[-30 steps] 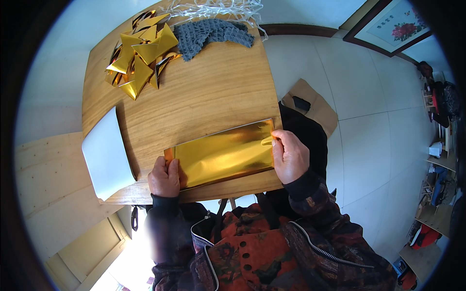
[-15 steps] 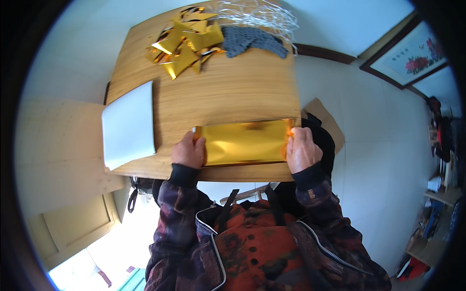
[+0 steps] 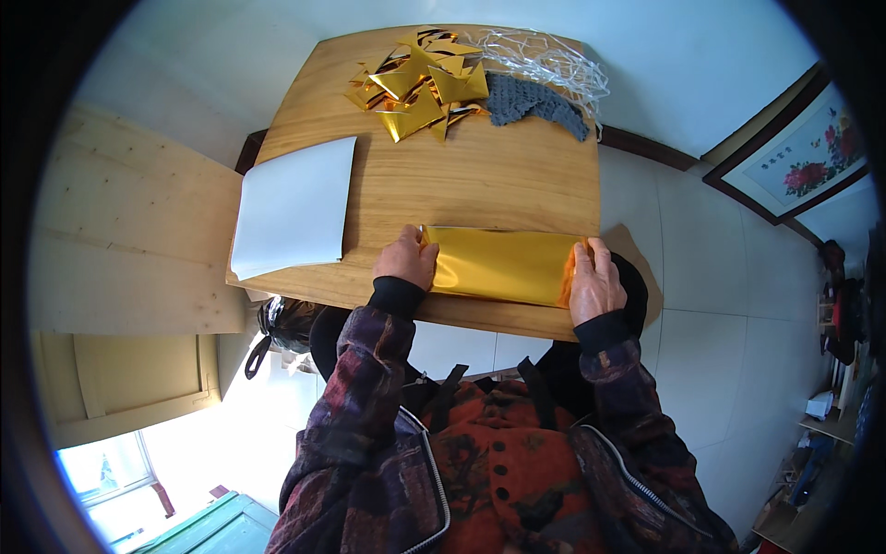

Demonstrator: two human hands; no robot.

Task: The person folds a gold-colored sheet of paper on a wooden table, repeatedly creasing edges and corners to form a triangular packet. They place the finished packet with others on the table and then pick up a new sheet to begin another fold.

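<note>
A shiny gold foil sheet (image 3: 503, 266), apparently folded into a long strip, lies along the near edge of the wooden table (image 3: 443, 185). Its left end is pinched in my left hand (image 3: 406, 258), the fingers closed at the upper left corner. At the other end, my right hand (image 3: 596, 279) grips the strip with bent fingers, and the foil glows orange beside the fingertips. Farther back sits a heap of folded gold foil pieces (image 3: 417, 83), several with pointed corners.
A stack of white paper sheets (image 3: 293, 205) rests on the table's left side. Beyond the strip are a grey knitted cloth (image 3: 535, 106) and a tangle of clear plastic strands (image 3: 544, 60). A brown cardboard piece (image 3: 635, 268) stands off the right edge; a black bag (image 3: 288, 323) is below left.
The whole view has shifted, so the table sits farther right in the picture. Both hands still hold the gold strip's ends; its lower edge lies flatter, and the right fingers have shifted slightly.
</note>
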